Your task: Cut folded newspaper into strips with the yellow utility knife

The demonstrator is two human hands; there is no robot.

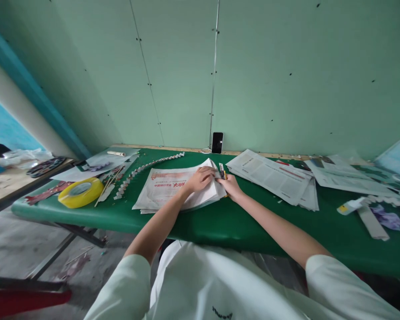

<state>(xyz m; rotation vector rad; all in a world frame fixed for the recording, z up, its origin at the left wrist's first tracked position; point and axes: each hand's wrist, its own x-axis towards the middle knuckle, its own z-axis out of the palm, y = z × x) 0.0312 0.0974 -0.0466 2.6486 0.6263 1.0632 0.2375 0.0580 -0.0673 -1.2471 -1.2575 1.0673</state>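
A stack of printed newspaper sheets (160, 191) lies on the green tabletop in front of me, its right side folded up into a loose white flap. My left hand (202, 178) rests on that fold, fingers laid across the paper and pressing down. At the stack's right edge, my right hand (230, 186) is closed round a utility knife (224, 175) with a yellow and dark handle. The knife stands roughly upright next to the fold. My fingers hide its lower part, and I cannot tell whether the blade touches the paper.
Left of the stack are a twisted paper strip (143, 170), thin sticks (109, 184) and a yellow tape roll (81, 192). More newspapers (273, 175) lie to the right, with a glue bottle (350, 206) beyond. A phone (217, 142) leans against the wall.
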